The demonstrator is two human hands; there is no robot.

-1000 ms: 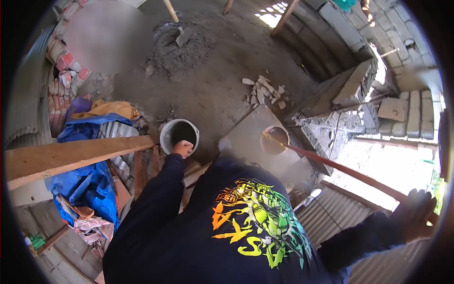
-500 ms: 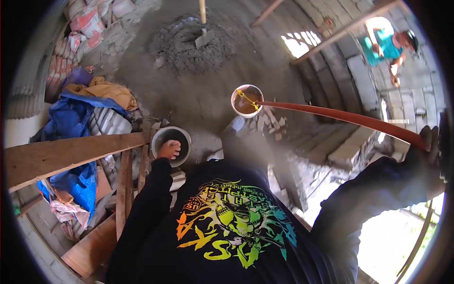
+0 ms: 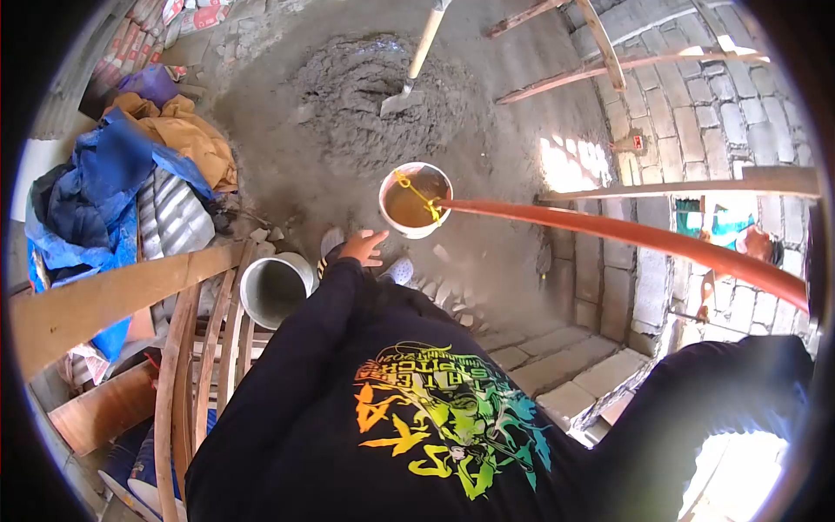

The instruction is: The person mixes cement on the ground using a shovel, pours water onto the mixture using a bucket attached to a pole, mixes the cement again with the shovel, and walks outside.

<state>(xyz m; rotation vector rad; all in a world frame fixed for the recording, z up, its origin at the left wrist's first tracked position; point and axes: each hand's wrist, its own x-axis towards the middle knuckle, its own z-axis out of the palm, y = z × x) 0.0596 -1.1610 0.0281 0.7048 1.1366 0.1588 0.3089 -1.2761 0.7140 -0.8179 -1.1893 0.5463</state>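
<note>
My left hand point(image 3: 364, 247) has its fingers apart and holds nothing. It is beside the white bucket point(image 3: 385, 211), left of it and a little nearer to me. Brown water point(image 3: 413, 207) fills part of this bucket, and yellow rope point(image 3: 403, 180) lies across its rim. A long reddish-brown pole point(image 3: 626, 232) runs from the rope to the right edge. My right sleeve point(image 3: 739, 374) shows at lower right, but the hand itself is out of sight. Nearer my left forearm stands a grey bucket point(image 3: 252, 291).
A shovel point(image 3: 424, 52) stands in a wet mortar heap point(image 3: 357, 104). Timber boards point(image 3: 130, 291) and blue tarp point(image 3: 87, 204) lie left. Concrete blocks point(image 3: 557, 344) edge the floor at right. Another person point(image 3: 726, 230) is partly visible beyond the block wall point(image 3: 670, 122).
My left hand has left the grey bucket and moved right toward the white one, its fingers spreading. My right hand has passed out of view, and the camera view has shifted.
</note>
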